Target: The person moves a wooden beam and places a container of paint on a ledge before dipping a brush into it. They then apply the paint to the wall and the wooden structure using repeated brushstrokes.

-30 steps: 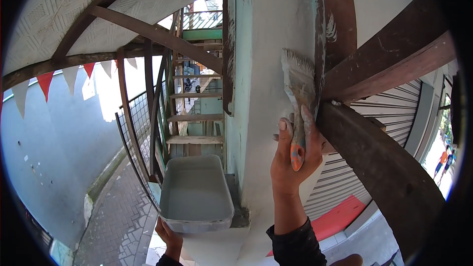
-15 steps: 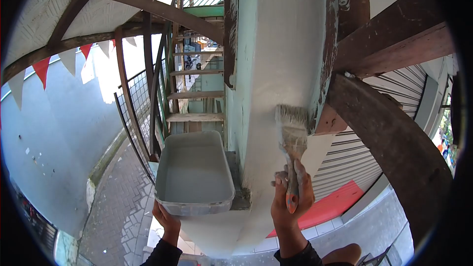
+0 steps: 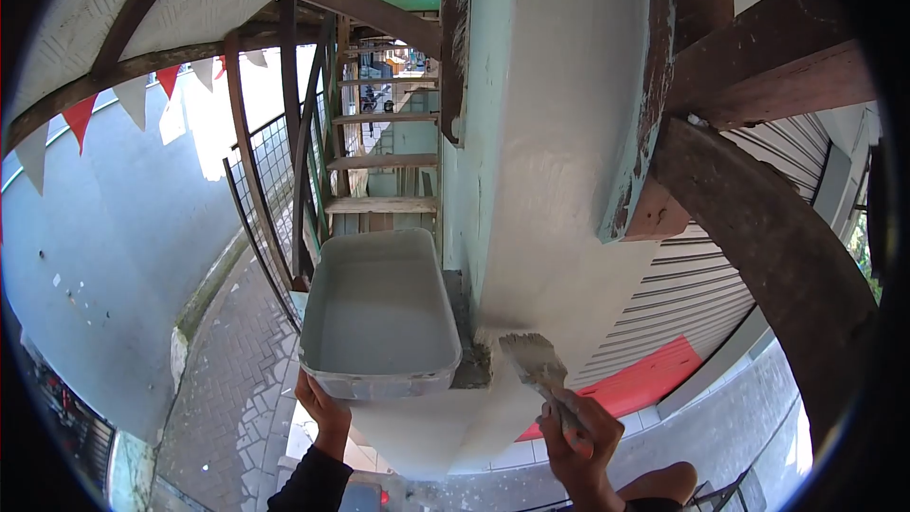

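My right hand [image 3: 583,441] is wrapped round the handle of a paintbrush [image 3: 534,360]. Its wide bristles, coated in grey-white paint, point up and left at the lower part of the white pillar [image 3: 569,123]. At left, my left hand [image 3: 325,410] grips the near left corner of a rectangular plastic tub [image 3: 379,385] from below. Pale grey paint [image 3: 379,313] fills the tub's inside. The tub sits beside a grey ledge [image 3: 471,374] at the pillar's edge, overlapping it in this view.
Dark wooden beams [image 3: 768,246] jut out to the right of the pillar. Wooden stairs [image 3: 384,161] with a metal railing rise behind the tub. A blue wall [image 3: 114,284] hung with red and white pennants runs along a paved path [image 3: 223,389]. A slatted shutter [image 3: 664,303] stands at right.
My right hand and the paintbrush have come down the pillar, and the brush now tilts left. The view has shifted slightly; my left hand still holds the tub.
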Available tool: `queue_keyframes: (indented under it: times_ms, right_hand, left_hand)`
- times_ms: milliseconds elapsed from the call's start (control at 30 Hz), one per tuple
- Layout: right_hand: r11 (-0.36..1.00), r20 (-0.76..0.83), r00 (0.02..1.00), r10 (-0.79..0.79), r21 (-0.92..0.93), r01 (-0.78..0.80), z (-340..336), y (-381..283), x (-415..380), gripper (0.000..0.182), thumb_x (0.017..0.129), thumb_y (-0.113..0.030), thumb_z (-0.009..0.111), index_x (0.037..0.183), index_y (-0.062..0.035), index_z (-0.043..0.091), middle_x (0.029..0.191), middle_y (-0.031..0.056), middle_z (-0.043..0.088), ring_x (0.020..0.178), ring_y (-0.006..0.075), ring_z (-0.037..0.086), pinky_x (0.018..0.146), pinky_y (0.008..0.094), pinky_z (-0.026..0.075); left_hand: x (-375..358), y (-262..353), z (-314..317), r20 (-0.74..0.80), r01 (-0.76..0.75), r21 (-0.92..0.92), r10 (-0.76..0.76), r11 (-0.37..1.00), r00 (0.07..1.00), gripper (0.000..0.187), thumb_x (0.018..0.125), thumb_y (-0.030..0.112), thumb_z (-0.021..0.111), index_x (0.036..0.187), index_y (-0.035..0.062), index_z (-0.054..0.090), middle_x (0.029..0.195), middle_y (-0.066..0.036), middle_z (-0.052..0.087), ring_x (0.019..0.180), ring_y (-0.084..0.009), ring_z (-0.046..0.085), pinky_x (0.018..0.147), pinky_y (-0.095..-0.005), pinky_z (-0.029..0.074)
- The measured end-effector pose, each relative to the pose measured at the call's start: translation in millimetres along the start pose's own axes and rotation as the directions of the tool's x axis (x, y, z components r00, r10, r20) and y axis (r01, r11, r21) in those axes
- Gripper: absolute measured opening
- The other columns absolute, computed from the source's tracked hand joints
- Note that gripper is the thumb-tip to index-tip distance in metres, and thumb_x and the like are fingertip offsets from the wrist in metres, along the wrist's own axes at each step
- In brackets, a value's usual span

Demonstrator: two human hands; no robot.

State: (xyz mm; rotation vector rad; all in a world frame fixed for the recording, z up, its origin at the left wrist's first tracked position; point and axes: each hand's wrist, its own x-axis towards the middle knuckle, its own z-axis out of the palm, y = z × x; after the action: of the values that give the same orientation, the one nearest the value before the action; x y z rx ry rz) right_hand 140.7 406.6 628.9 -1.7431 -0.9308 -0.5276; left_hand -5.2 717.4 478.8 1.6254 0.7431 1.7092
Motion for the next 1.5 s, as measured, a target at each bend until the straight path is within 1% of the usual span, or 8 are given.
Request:
queue_keyframes:
  times_ms: [67, 233, 367, 500, 600, 933, 1333, 1500]
  right_hand:
    - [0.996, 0.012, 0.997, 0.076, 0.034, -0.076, -1, 10, 16, 0.022, 0.075, -0.004, 0.076, 0.096, -0.0007, 0.071, 0.073, 0.0105, 0.069, 0.059, 0.0174, 0.066, 0.054, 0.0257, 0.049]
    - [1.0, -0.02, 1.0, -0.012, 0.019, 0.012, -9, -19, 83, 0.021, 0.075, -0.002, 0.075, 0.094, 0.0003, 0.07, 0.074, 0.0108, 0.069, 0.059, 0.0171, 0.066, 0.055, 0.026, 0.05]
    - [0.98, -0.14, 0.971, -0.196, 0.015, 0.2, -18, -36, 95, 0.022, 0.074, 0.0, 0.071, 0.096, 0.005, 0.068, 0.075, 0.0142, 0.068, 0.062, 0.0189, 0.067, 0.056, 0.0262, 0.052]
    - [0.837, -0.233, 0.804, -0.547, -0.126, 0.533, -8, -25, 88, 0.03, 0.074, -0.001, 0.073, 0.103, 0.0067, 0.066, 0.079, 0.0151, 0.069, 0.065, 0.0235, 0.069, 0.059, 0.0302, 0.056]
    - [0.839, -0.13, 0.831, -0.54, -0.164, 0.519, 18, 4, 66, 0.033, 0.074, -0.002, 0.075, 0.105, 0.0053, 0.066, 0.08, 0.0153, 0.069, 0.065, 0.0261, 0.069, 0.059, 0.0321, 0.057]
    - [0.993, 0.041, 0.993, -0.115, 0.045, 0.113, 0, 13, -2, 0.026, 0.072, 0.0, 0.071, 0.097, 0.0055, 0.068, 0.067, 0.0126, 0.064, 0.056, 0.0218, 0.064, 0.054, 0.0281, 0.05]
    - [0.977, 0.224, 0.952, -0.208, -0.004, 0.215, 15, 4, 66, 0.026, 0.071, -0.004, 0.08, 0.095, -0.0037, 0.069, 0.066, 0.0084, 0.064, 0.051, 0.0188, 0.061, 0.048, 0.0268, 0.047]
    - [0.954, 0.095, 0.951, -0.295, -0.031, 0.299, -5, -18, 72, 0.026, 0.071, -0.003, 0.079, 0.095, -0.0047, 0.068, 0.066, 0.0068, 0.064, 0.052, 0.0191, 0.061, 0.048, 0.0273, 0.047]
  left_hand:
    - [-1, -6, -1, 0.005, 0.024, 0.006, -0.024, 1.0, 1.0, 0.045, 0.104, 0.032, 0.036, 0.103, -0.0068, 0.059, 0.079, -0.012, 0.062, 0.073, -0.0164, 0.057, 0.065, -0.0328, 0.045]
    - [0, -3, -3, 0.026, 0.049, -0.015, -0.049, 0.999, 0.998, 0.045, 0.104, 0.032, 0.036, 0.104, -0.0067, 0.059, 0.08, -0.011, 0.063, 0.074, -0.0153, 0.057, 0.066, -0.0317, 0.045]
    - [1, 11, 1, 0.04, 0.043, -0.075, -0.04, 0.996, 0.998, 0.045, 0.104, 0.032, 0.036, 0.104, -0.0065, 0.059, 0.08, -0.011, 0.063, 0.075, -0.0139, 0.056, 0.065, -0.0306, 0.045]
    - [2, 9, -1, 0.046, 0.029, -0.036, -0.028, 0.999, 0.999, 0.045, 0.104, 0.033, 0.036, 0.103, -0.0063, 0.059, 0.08, -0.01, 0.063, 0.075, -0.0132, 0.056, 0.065, -0.03, 0.045]
    - [1, 11, -1, 0.035, 0.033, -0.044, -0.031, 0.998, 0.999, 0.046, 0.104, 0.033, 0.036, 0.103, -0.0064, 0.059, 0.08, -0.01, 0.063, 0.075, -0.0131, 0.056, 0.065, -0.0304, 0.045]
    - [4, 19, 3, 0.019, 0.034, -0.062, -0.033, 0.998, 0.999, 0.043, 0.105, 0.029, 0.035, 0.1, -0.006, 0.059, 0.077, -0.01, 0.063, 0.072, -0.0129, 0.056, 0.063, -0.0298, 0.045]
    - [1, 10, 2, 0.001, 0.018, -0.066, -0.018, 0.998, 1.0, 0.041, 0.105, 0.027, 0.035, 0.1, -0.0064, 0.059, 0.077, -0.008, 0.064, 0.072, -0.0127, 0.058, 0.063, -0.0291, 0.045]
    - [-2, -2, -1, -0.009, 0.034, -0.019, -0.034, 0.999, 0.999, 0.041, 0.104, 0.03, 0.036, 0.098, -0.0048, 0.058, 0.077, -0.009, 0.064, 0.071, -0.0139, 0.058, 0.063, -0.0299, 0.045]
